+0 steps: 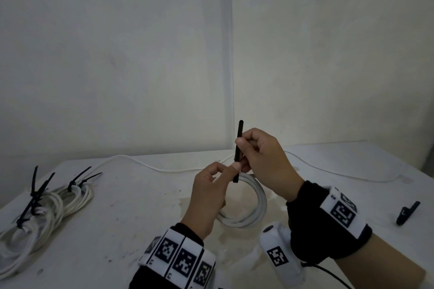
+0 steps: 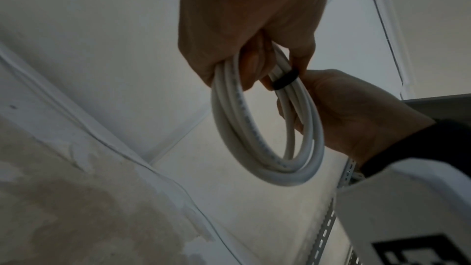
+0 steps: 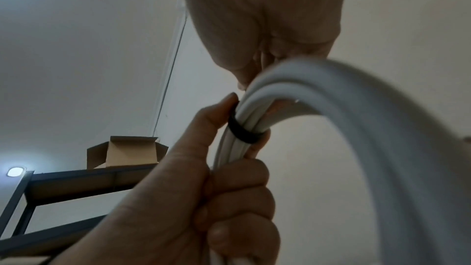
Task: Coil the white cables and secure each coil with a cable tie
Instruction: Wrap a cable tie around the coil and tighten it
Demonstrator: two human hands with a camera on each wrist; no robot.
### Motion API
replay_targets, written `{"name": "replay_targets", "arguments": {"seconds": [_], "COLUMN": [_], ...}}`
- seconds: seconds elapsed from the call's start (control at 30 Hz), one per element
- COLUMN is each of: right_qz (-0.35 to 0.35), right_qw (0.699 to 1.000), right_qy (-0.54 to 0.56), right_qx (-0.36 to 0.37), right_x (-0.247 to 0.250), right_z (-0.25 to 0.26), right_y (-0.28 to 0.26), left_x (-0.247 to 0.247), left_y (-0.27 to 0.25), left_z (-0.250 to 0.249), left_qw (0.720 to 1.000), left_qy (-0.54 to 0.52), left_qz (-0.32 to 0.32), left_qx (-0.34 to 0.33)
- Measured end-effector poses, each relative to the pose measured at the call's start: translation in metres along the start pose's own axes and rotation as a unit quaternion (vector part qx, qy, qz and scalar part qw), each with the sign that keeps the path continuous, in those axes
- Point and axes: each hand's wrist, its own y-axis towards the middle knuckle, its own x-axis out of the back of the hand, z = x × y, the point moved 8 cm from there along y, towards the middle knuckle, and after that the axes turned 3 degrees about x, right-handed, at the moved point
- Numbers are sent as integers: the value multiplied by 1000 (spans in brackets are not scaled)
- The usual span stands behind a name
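Observation:
A small white cable coil (image 1: 252,204) hangs upright above the table, held between both hands. My left hand (image 1: 225,171) grips the coil (image 2: 267,128) with curled fingers, its thumb pressing beside the black cable tie (image 1: 239,145). The tie is wrapped around the coil's strands as a dark band (image 2: 282,82) (image 3: 242,130). Its free tail stands straight up, and my right hand (image 1: 244,145) pinches it between thumb and forefinger just above the coil. The tie's head is hidden behind the fingers.
Tied white coils (image 1: 47,206) with black tie tails lie at the table's left. A loose white cable (image 1: 164,168) runs along the back edge by the wall. A small black object (image 1: 407,212) lies at the right. A cardboard box (image 3: 127,152) sits on a shelf.

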Motion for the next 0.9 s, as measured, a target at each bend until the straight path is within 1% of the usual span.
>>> {"name": "replay_targets", "arguments": {"seconds": [0.1,0.17,0.23,0.33,0.43,0.53,0.63,0.7,0.83,0.9], "right_qz": [42,50,36,3,-21,-30,-26,-3,37,42], "right_qw": [999,999,999,995,993,996,1000,999,997,997], "right_qy": [17,17,-7,-73,-68,-48,-11,33,53,46], "right_qx": [-18,-12,18,74,92,67,5,-32,-46,-43], "right_x": [-6,-7,-5,-2,-1,-1,-1,-3,-6,-6], "right_z": [-4,-6,-4,3,4,-2,-18,-24,-26,-25], "right_y": [-3,-5,-7,-10,-12,-10,-8,-9,-12,-12], "left_x": [1,1,-2,-4,-6,-5,-5,-3,-1,-1], "left_y": [0,0,-1,0,0,0,-1,-2,-3,-4], "left_z": [2,4,6,6,3,5,8,8,4,2], "left_qw": [1000,1000,1000,1000,1000,1000,999,999,999,999], "left_qy": [-10,-9,-13,-3,13,27,41,50,50,46], "left_qz": [2,0,5,9,8,8,11,8,-4,-6], "left_qx": [3,6,10,12,9,11,14,8,-6,-12]}}
